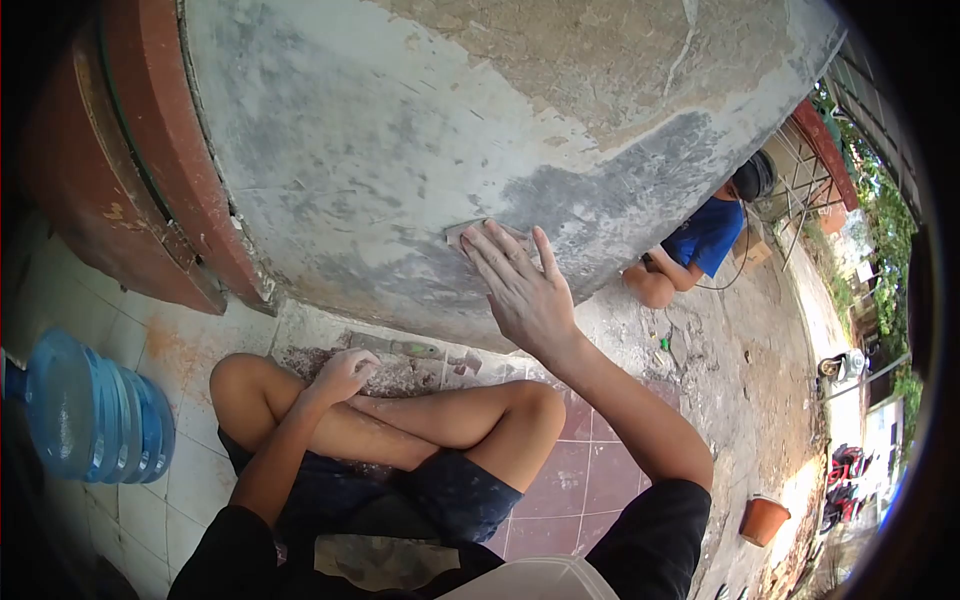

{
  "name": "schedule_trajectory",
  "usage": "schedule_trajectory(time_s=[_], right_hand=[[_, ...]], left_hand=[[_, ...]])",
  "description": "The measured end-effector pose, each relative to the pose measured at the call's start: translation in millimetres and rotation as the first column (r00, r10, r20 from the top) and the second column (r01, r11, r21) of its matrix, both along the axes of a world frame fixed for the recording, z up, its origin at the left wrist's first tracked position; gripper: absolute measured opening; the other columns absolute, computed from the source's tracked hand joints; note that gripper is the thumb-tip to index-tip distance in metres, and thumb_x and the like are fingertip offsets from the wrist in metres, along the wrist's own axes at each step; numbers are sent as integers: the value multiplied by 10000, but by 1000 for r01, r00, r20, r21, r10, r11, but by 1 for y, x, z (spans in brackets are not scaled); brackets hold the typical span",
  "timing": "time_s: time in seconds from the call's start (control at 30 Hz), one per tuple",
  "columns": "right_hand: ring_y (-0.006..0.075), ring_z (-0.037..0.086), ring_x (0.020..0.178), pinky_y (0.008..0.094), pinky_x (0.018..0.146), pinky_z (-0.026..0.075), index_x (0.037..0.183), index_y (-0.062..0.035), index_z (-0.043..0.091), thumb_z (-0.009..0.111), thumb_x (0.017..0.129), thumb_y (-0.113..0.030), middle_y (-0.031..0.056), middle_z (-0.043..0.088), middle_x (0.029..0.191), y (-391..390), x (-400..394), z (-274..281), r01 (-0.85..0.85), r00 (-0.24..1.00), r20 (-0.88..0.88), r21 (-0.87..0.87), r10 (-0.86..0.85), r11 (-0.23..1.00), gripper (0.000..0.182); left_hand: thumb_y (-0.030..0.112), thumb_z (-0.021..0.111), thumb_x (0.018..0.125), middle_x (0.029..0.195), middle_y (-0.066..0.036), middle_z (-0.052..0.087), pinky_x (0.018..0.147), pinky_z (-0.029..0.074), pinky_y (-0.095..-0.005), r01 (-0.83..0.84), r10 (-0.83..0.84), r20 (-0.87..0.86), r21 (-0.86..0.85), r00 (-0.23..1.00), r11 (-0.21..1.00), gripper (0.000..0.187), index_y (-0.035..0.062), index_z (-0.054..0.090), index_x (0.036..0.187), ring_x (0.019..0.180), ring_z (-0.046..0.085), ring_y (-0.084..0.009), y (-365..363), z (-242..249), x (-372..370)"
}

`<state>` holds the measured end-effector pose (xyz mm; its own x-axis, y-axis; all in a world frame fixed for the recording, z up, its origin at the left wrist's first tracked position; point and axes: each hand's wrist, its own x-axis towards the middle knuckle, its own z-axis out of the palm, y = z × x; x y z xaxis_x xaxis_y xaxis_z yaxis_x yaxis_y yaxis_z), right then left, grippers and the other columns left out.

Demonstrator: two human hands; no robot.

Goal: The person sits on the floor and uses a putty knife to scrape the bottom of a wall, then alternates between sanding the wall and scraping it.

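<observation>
A piece of sandpaper [462, 232] lies flat on the patchy grey plastered wall [350, 150], mostly covered by my right hand [525, 295]. The fingers of that hand stretch along the wall and press the sheet to it, with one finger held apart. My left hand [342, 377] rests over my crossed legs with its fingers curled in, and I see nothing in them. Just beyond it, a putty knife with a greenish handle [410, 349] lies on the dusty floor at the foot of the wall.
A blue water jug [95, 410] is on the white tiles at left, near a reddish-brown ledge [160, 160]. Another person in a blue shirt [706, 236] crouches by the wall at right. An orange bucket [764, 521] stands farther off on the rough ground.
</observation>
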<state>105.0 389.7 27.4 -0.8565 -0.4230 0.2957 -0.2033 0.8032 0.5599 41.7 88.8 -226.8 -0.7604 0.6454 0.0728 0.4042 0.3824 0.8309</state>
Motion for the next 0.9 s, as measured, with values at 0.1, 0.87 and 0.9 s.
schedule_trajectory(time_s=[0.1, 0.87, 0.9], right_hand=[[132, 226, 1507, 499, 1253, 38, 1532, -176, 383, 551, 860, -208, -76, 285, 1622, 15, 13, 3, 43, 999, -12, -34, -44, 998, 694], [165, 195, 1514, 486, 1258, 38, 1558, -116, 309, 534, 889, -316, 1, 262, 1634, -100, -86, -10, -220, 972, -92, -15, 218, 975, 734], [157, 215, 1507, 487, 1256, 47, 1558, -123, 312, 543, 879, -297, -13, 273, 1630, -82, -72, -4, -189, 980, -73, -21, 187, 982, 738]], left_hand=[[162, 597, 923, 979, -174, 693, 825, 520, -405, -10, 9, 33, 6, 999, 1000, 187, 16, 683, 1000, 933, 664, -342, 7, -3, -2], [119, 516, 968, 949, -140, 724, 808, 524, -375, -176, 159, 105, 168, 982, 970, 214, 10, 669, 1070, 901, 691, -293, -1, 6, 2], [118, 507, 973, 941, -135, 723, 810, 522, -374, -188, 166, 134, 176, 977, 966, 221, 11, 660, 1091, 891, 690, -290, 2, 6, -1]])
